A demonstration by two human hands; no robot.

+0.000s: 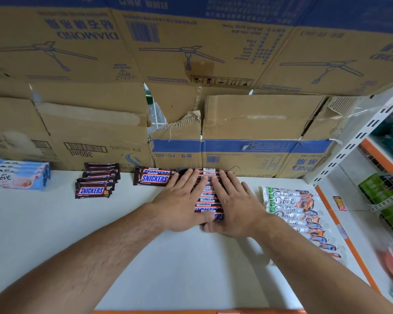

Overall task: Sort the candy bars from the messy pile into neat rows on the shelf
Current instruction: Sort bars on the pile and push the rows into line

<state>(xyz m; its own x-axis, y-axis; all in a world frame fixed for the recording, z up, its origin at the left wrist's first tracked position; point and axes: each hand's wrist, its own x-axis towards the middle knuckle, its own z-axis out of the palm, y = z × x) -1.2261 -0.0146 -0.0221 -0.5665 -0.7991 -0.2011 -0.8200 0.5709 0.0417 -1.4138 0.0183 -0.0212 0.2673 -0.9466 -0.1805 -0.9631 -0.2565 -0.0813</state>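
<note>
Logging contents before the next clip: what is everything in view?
Blue Dove bars: small stack, pale blue, far left.
Small Snickers bars: about six, brown, left of centre.
Larger Snickers bars: two showing, brown, back, centre-left.
Snickers row: many, brown, centre, under both hands.
Orange Dove bars: about ten, white-orange, right.
Shelf: one, white, orange-edged, beneath everything.
Cardboard boxes: several, brown-blue, behind.
Left hand: one, flat on Snickers row.
Right hand: one, flat on Snickers row.

Left grip [182,201] and right grip [234,206] flat side by side, palms down, fingers straight, thumbs together.
</note>
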